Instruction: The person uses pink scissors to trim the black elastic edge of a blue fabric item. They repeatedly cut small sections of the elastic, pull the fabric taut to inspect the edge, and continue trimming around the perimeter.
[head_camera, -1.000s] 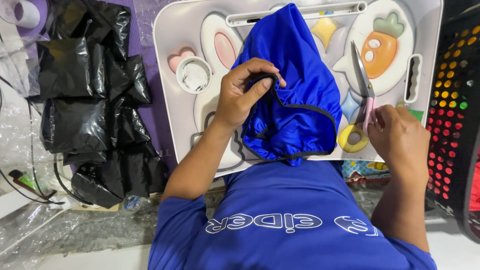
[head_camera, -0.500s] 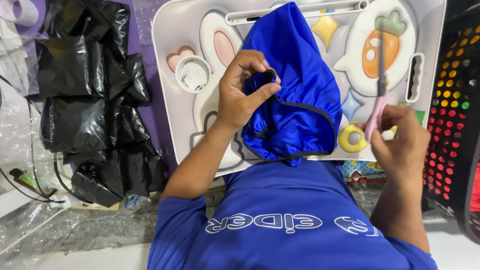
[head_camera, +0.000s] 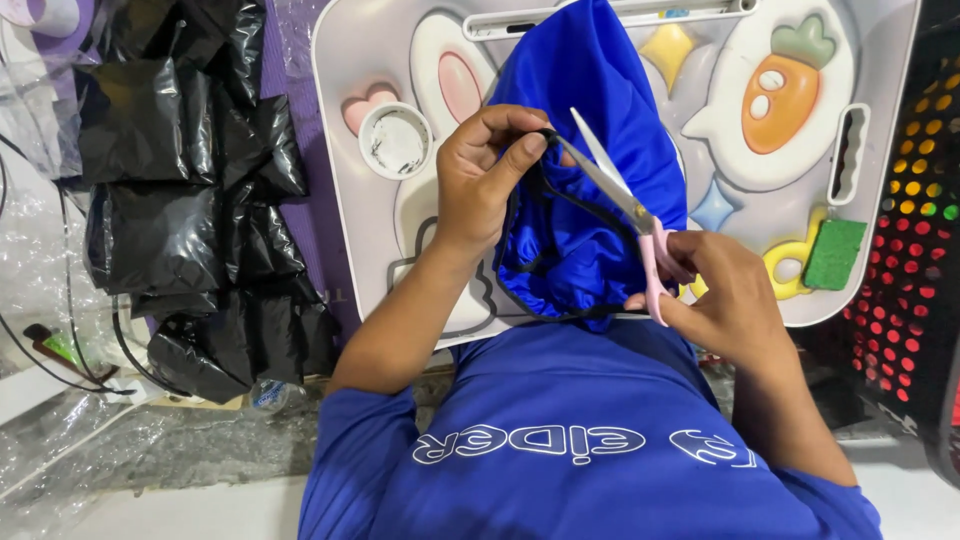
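- Left hand (head_camera: 485, 175) pinches a black cord (head_camera: 540, 205) at the hood edge of a blue garment (head_camera: 600, 120), thumb and fingertips pressed together on it, lifting it off the fabric.
- Right hand (head_camera: 725, 295) grips pink-handled scissors (head_camera: 625, 205), fingers closed through the handle loops.
- Scissor blades are parted, tips pointing up-left, right beside the pinched cord; cannot tell if a blade touches it.
- Blue garment lies hood-up over a white tray (head_camera: 345, 150), its lower part spreading toward the camera with white lettering across it.
- Tray has moulded shapes: an orange carrot (head_camera: 775, 90), a yellow star (head_camera: 668, 47), a pink heart, and a small round white cup (head_camera: 396, 140) left of the left hand.
- A green sponge (head_camera: 835, 253) sits at the tray's right edge.
- Black plastic bags (head_camera: 185, 200) are piled left of the tray, well apart from both hands.
- A black basket (head_camera: 915, 250) with coloured dots is at far right.
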